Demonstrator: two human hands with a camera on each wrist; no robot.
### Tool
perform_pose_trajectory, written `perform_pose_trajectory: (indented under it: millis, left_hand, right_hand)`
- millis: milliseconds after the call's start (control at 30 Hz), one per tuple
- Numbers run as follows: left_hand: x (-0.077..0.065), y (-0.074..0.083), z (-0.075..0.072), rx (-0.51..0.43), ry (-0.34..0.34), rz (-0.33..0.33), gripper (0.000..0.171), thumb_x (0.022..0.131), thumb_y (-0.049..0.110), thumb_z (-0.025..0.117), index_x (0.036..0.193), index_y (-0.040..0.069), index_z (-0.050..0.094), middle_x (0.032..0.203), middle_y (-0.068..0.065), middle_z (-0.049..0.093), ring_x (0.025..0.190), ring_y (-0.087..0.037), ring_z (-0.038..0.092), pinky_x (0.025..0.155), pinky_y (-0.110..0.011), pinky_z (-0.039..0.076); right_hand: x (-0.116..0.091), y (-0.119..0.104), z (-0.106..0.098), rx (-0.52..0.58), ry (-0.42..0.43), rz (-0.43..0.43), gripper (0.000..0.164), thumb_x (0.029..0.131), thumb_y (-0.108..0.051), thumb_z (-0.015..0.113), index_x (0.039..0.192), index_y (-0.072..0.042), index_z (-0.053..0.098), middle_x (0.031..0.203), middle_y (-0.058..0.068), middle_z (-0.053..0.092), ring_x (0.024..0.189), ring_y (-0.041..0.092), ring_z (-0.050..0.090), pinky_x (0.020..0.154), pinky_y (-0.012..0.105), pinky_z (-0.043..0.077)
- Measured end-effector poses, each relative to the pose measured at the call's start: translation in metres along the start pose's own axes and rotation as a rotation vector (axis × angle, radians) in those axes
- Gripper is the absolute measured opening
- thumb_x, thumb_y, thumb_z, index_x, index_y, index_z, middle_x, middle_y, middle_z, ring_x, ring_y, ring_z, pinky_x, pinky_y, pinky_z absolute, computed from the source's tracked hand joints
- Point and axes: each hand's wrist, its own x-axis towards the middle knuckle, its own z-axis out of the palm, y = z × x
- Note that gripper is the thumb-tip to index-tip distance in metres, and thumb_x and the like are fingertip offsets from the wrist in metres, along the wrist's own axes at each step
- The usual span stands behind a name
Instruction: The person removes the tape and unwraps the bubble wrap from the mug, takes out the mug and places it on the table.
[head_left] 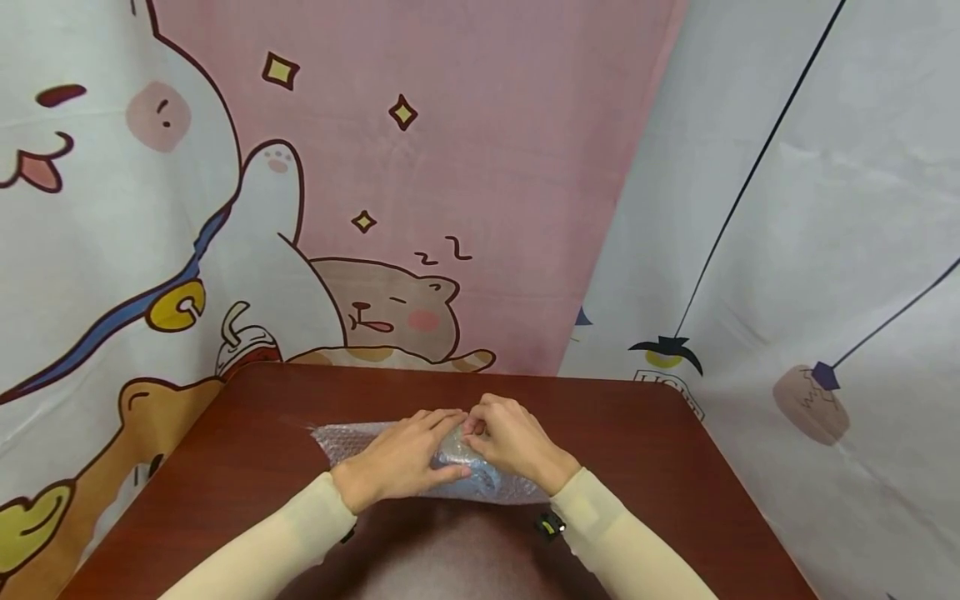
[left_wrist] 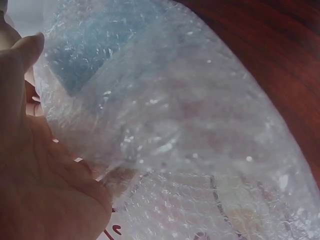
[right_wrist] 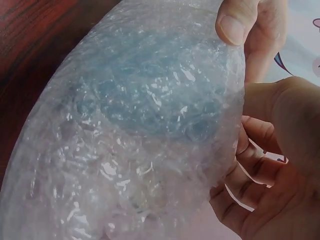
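A bundle of clear bubble wrap (head_left: 486, 477) lies on the table, with something light blue (right_wrist: 165, 85) showing hazily through its layers. My left hand (head_left: 405, 454) holds the bundle from the left, thumb along the near face and fingers reaching over the top. From the right, my right hand (head_left: 513, 437) pinches the wrap at its upper edge with bent fingers, close to the left fingertips. In the right wrist view, the left thumb (right_wrist: 232, 27) rests on the wrap. The blue thing's kind cannot be made out.
The reddish-brown table (head_left: 247, 467) extends around the bundle. A loose end of bubble wrap (head_left: 341, 440) spreads out to the left. Behind the table hangs a cartoon-printed cloth (head_left: 510, 208), which also covers the sides.
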Motion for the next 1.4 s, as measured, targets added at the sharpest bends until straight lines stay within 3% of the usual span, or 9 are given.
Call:
perform_pose_trajectory:
  millis: [467, 1100, 1400]
  left_hand:
    - [-0.001, 0.0, 0.001, 0.021, 0.006, 0.007, 0.093, 0.109, 0.073, 0.069, 0.175, 0.009, 0.053, 0.178, -0.013, 0.057, 0.16, -0.039, 0.061, 0.129, -0.063, 0.054]
    - [-0.001, 0.0, 0.001, -0.006, 0.0, -0.005, 0.096, 0.107, 0.076, 0.07, 0.176, 0.012, 0.052, 0.18, -0.01, 0.055, 0.162, -0.037, 0.06, 0.129, -0.063, 0.054]
    - [-0.002, -0.004, 0.0, -0.074, -0.022, -0.031, 0.1, 0.105, 0.083, 0.066, 0.177, 0.015, 0.05, 0.179, -0.011, 0.057, 0.162, -0.039, 0.06, 0.13, -0.064, 0.053]
  right_hand:
    - [-0.006, 0.0, -0.005, 0.08, 0.028, 0.015, 0.008, 0.102, -0.015, 0.092, 0.103, -0.015, 0.085, 0.102, -0.001, 0.077, 0.09, 0.017, 0.077, 0.076, 0.023, 0.062]
    - [-0.014, 0.0, -0.009, 0.121, 0.053, 0.018, 0.007, 0.105, -0.012, 0.088, 0.107, -0.014, 0.081, 0.092, -0.006, 0.08, 0.078, 0.0, 0.066, 0.068, 0.018, 0.056]
    - [-0.018, -0.001, -0.008, 0.155, 0.065, -0.002, 0.006, 0.107, -0.013, 0.086, 0.108, -0.012, 0.08, 0.092, -0.005, 0.08, 0.078, 0.002, 0.067, 0.068, 0.018, 0.057]
